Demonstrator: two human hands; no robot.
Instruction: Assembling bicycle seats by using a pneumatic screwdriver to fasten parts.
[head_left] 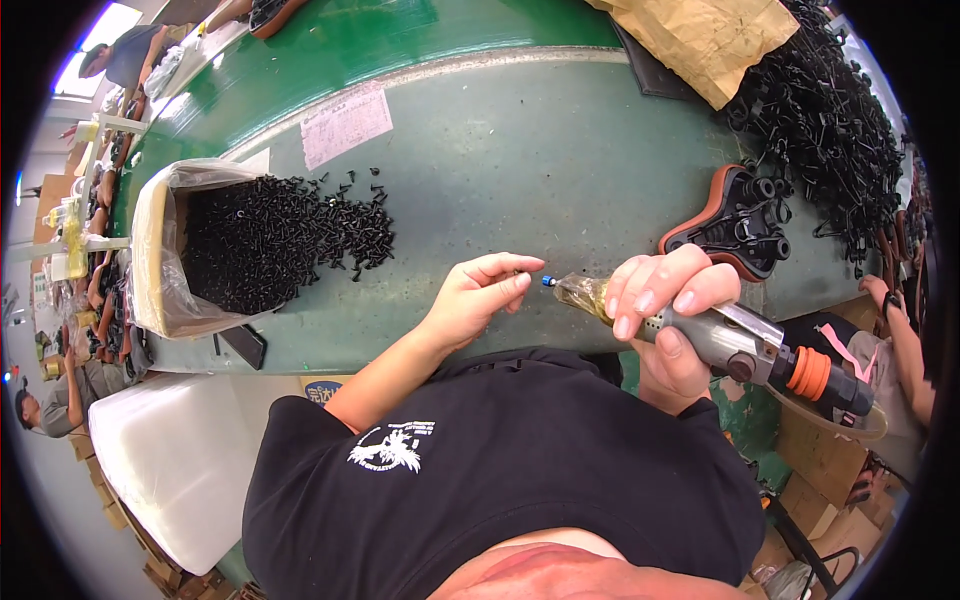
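Note:
My right hand [672, 300] is wrapped around a silver power screwdriver [725, 340] with an orange ring near its back end. The tool lies roughly level, its bit with a small blue collar [548, 281] pointing left. Just left of that tip, my left hand [480, 295] has thumb and forefinger pinched together. Whatever is between those fingertips is too small to make out. Beyond the tool, a black bicycle saddle [745, 225] with a brown edge rests underside up on the green table [480, 180].
Many black screws [340, 225] spill from a plastic-lined box [150, 255] at left. A black phone-like slab [243, 346] lies by the near edge. Black metal clamps [825, 130] heap at far right beside brown paper [715, 40]. Co-workers [905, 335] are at both sides.

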